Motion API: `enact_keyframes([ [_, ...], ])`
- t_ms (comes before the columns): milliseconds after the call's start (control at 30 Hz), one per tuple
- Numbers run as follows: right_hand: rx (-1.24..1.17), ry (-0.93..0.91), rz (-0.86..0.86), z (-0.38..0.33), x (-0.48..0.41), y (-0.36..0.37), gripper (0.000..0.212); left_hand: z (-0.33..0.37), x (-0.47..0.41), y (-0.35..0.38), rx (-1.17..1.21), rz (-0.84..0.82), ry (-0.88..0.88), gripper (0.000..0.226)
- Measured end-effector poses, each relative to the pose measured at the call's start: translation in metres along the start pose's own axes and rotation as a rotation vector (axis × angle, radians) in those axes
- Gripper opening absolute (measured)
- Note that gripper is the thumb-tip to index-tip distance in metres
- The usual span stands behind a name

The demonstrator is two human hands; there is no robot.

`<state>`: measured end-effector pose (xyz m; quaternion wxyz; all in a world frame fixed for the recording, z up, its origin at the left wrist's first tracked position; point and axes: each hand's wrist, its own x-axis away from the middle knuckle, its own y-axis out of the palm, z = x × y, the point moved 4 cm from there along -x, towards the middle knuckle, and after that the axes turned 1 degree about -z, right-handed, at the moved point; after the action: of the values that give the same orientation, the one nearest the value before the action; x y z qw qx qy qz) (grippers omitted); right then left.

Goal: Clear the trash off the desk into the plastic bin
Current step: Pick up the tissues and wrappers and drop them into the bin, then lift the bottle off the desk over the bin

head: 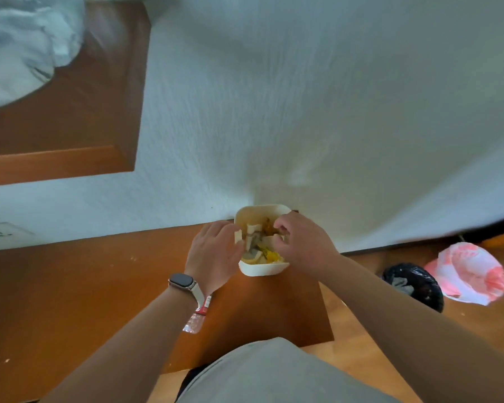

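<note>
A white takeaway container (pixel 262 270) stands on the wooden desk (pixel 85 286) against the wall, filled with beige, grey and yellow scraps (pixel 259 248). My left hand (pixel 213 254), with a watch on its wrist, is at the container's left rim and pinches a beige scrap (pixel 238 237). My right hand (pixel 300 242) reaches in from the right, its fingers and thumb curled down among the scraps. A clear plastic bottle (pixel 194 322) with a red label lies on the desk, partly hidden under my left forearm. The bin with a black bag (pixel 413 286) stands on the floor to the right.
A pink and white plastic bag (pixel 472 274) lies on the floor beside the bin. A white textured wall (pixel 303 112) rises right behind the desk. A crumpled white bag (pixel 21 45) sits on a wooden shelf at the upper left.
</note>
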<state>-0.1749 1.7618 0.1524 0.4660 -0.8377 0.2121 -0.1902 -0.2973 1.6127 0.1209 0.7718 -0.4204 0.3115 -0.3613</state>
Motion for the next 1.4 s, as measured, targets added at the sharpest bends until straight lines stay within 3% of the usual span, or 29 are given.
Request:
enact_keyframes([
  [233, 0.013, -0.099, -0.101, -0.033, -0.006, 0.021, 0.016, -0.047, 0.034, 0.004, 0.007, -0.096, -0.232, 0.031],
  [400, 0.007, -0.153, -0.104, -0.051, -0.005, 0.037, 0.01, -0.073, 0.058, 0.022, -0.144, -0.22, -0.339, 0.046],
  [667, 0.002, -0.106, -0.091, -0.063, 0.008, 0.042, 0.032, -0.093, 0.076, 0.049, -0.073, -0.475, -0.569, 0.059],
  [800, -0.094, -0.015, -0.08, -0.066, 0.018, 0.044, 0.038, -0.092, 0.078, 0.039, 0.192, -0.351, -0.664, 0.049],
  [1033, -0.385, 0.18, -0.111, -0.067, 0.018, 0.049, 0.039, -0.045, 0.049, -0.025, 0.946, -0.077, -0.67, 0.034],
  [1400, -0.815, 0.264, -0.245, -0.045, 0.02, 0.031, 0.016, 0.01, 0.015, -0.051, 1.034, -0.024, -0.687, 0.043],
])
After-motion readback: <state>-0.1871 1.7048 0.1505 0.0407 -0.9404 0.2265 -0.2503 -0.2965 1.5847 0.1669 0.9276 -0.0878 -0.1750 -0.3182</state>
